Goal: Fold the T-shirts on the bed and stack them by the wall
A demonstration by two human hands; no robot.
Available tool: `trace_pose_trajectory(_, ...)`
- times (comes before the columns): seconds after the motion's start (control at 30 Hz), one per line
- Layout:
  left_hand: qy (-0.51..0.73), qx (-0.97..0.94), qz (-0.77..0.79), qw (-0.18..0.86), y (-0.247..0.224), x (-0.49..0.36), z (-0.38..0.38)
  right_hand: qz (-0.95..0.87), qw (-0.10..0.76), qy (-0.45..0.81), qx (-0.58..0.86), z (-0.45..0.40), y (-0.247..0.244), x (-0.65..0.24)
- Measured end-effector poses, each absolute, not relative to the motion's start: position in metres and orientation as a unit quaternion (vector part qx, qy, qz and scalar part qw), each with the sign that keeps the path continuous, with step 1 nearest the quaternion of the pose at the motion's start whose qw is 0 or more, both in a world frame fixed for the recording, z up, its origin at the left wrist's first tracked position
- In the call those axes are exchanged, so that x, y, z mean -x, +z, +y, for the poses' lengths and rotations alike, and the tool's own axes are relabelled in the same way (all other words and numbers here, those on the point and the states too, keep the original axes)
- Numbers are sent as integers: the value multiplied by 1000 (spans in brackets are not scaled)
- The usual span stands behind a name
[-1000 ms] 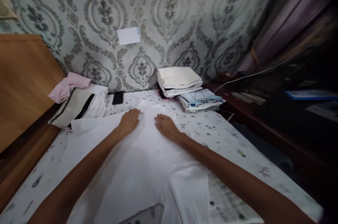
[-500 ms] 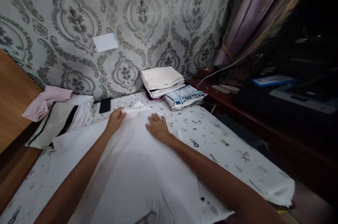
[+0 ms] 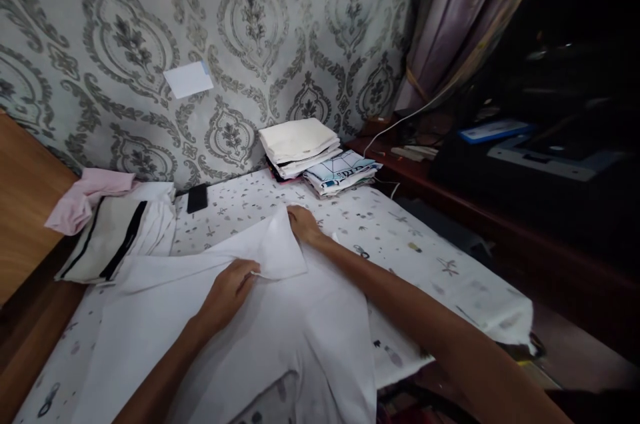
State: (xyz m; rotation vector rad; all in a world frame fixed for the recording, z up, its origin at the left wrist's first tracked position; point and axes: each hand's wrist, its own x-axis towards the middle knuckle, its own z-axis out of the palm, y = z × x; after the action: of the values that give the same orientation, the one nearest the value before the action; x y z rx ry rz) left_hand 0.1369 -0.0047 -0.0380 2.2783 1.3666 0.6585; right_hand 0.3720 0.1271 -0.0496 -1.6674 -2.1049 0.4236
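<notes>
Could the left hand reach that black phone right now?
Probably yes: only the white cloth and sheet lie between the left hand and phone, though that hand seems to be pinching the cloth.

The broad white piece of fabric (image 3: pixel 260 337) looks like smooth, matt, thin cloth; the white printed sheet (image 3: pixel 475 284) is matt cloth; the brown angular panel (image 3: pixel 30 197) looks like smooth wood; the white rectangular card (image 3: pixel 189 80) resembles matt paper; the purple draped curtain (image 3: pixel 450 17) is softly shiny fabric.

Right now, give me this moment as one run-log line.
white cloth: spread, one flap turned over; left hand: at flap's near edge; right hand: at flap's far corner; cream-topped folded stack: by wall
</notes>
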Motion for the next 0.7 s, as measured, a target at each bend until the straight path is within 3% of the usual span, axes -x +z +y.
trace_pose_trajectory(0.4,280,-842,445,123,-56,-145,-8,-647,217,253,685,178,-25,-364)
trace_pose_trajectory(0.7,293,-845,429,129,-64,-141,-10,-532,326,415,662,186,-36,-375)
